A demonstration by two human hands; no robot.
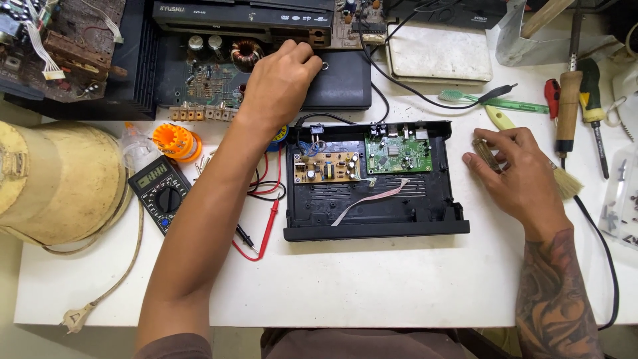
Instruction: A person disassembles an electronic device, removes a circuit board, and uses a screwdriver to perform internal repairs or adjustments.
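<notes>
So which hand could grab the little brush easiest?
The right hand, probably. Its fingers already close around the brush beside the open black box, while the left hand rests far back on another device.

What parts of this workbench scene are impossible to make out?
Head view only:
- What the left hand touches: the hand itself covers it.
- The small brownish thing in the right hand: fingers hide most of it.
- Parts on the green circuit board in the open black case: too small.
- The cream-coloured appliance: cut off by the left edge.
</notes>
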